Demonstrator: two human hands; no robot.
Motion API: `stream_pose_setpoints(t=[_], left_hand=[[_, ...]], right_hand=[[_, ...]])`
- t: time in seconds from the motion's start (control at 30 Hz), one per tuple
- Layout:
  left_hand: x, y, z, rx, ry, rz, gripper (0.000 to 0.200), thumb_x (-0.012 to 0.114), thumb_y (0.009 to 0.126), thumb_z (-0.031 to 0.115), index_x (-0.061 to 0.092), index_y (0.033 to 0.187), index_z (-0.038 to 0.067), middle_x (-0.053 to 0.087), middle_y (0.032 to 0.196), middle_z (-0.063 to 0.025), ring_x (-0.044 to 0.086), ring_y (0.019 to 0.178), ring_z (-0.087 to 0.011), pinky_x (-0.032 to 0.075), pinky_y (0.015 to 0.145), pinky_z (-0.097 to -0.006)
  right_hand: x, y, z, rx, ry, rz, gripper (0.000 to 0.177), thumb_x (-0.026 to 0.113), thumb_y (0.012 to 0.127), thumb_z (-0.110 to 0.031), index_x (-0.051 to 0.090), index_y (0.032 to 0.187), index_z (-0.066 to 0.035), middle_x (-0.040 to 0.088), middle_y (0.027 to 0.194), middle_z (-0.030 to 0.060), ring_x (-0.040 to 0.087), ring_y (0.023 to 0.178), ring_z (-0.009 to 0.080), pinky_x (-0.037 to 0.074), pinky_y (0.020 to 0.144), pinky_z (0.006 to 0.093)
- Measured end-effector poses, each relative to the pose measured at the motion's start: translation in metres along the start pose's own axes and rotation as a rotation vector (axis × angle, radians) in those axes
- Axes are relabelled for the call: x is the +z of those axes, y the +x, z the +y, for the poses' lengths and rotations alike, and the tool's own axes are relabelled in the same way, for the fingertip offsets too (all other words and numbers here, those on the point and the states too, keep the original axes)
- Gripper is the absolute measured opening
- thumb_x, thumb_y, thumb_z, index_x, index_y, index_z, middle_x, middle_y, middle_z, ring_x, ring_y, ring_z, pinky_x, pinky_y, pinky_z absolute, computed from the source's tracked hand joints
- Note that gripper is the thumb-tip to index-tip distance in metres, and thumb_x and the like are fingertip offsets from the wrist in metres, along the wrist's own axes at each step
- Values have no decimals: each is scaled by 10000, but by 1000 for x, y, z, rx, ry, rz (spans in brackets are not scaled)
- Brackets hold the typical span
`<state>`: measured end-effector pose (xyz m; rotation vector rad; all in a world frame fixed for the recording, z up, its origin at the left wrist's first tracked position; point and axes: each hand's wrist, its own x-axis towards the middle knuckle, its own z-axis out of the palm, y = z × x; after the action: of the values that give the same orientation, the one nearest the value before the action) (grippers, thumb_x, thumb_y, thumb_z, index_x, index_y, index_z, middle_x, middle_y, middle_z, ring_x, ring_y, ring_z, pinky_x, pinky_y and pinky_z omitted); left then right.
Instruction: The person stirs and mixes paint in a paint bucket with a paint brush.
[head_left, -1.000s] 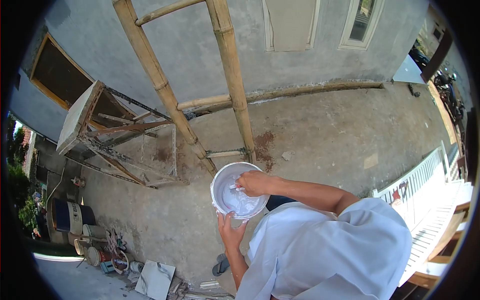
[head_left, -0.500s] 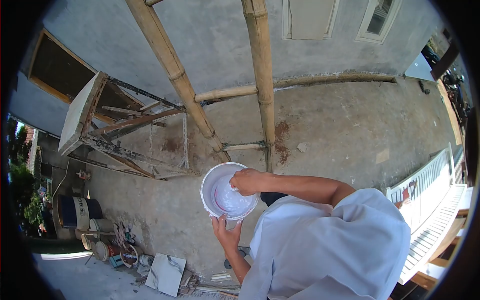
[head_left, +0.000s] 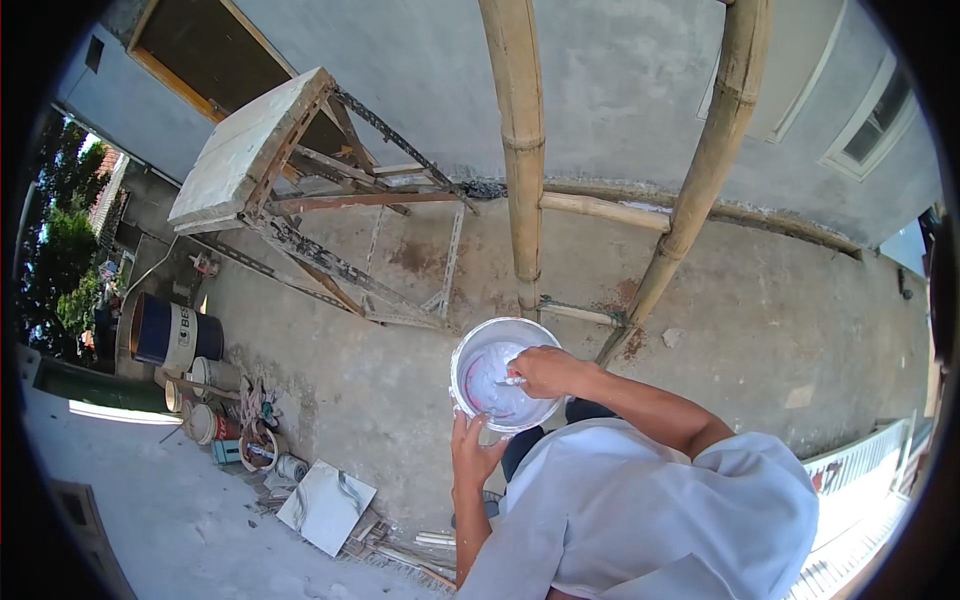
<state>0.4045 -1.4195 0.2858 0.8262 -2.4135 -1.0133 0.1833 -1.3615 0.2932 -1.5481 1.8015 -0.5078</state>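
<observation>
A white bucket [head_left: 461, 345] holds thick, pale, paint-like stuff [head_left: 487, 372], with a reddish ring showing on its inside. My left hand [head_left: 476, 452] grips the bucket at its near left side, fingers against the rim and outer wall. Over the bucket's opening, my right hand [head_left: 548, 372] is closed around a small tool smeared with white [head_left: 514, 379]. Most of this tool is hidden by the fingers and the pale stuff, so its kind does not show.
A bamboo ladder [head_left: 523, 150] leans up just beyond the bucket. Left of it stands a metal-framed trestle [head_left: 350, 260] with a board top. Buckets, a blue drum [head_left: 150, 330] and a loose tile [head_left: 328, 507] lie to the left. A white slatted bench [head_left: 860, 465] is at right.
The view has swung left, so the ladder and bucket appear further right. My right hand has shifted a little within the bucket's opening, and the white-smeared tool shows more.
</observation>
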Motion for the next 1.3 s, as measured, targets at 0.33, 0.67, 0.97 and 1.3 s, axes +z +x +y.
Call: stream_pose_setpoints(t=[0.33,0.67,0.97,1.3], left_hand=[[-57,40,-74,120,-93,-153,458,832,556,66,603,945,-11,524,1108,-265,525,1084,-435,471,866,-446],[-77,75,-124,366,-232,-380,461,800,591,-1,558,979,-60,448,1254,-283,516,1142,-407,544,748,-449],[-77,97,-143,583,-187,-554,495,820,524,64,578,945,-32,497,1126,-307,501,1079,-495,473,830,-500],[-77,103,-180,886,-174,-366,487,831,605,182,623,996,-21,575,1083,-247,577,969,-416,477,823,-457]], right_hand=[[32,45,-38,72,34,110,267,580,748,-98,633,988,6,646,903,232,620,912,386,481,804,452],[84,49,-70,323,33,534,227,581,750,-125,639,939,-13,656,880,201,626,867,387,491,776,443],[115,20,-90,544,116,657,253,585,768,-126,641,988,-14,656,908,211,628,883,385,495,775,446],[104,44,-111,406,128,611,251,587,746,-128,632,953,6,654,878,230,630,871,390,486,763,460]])
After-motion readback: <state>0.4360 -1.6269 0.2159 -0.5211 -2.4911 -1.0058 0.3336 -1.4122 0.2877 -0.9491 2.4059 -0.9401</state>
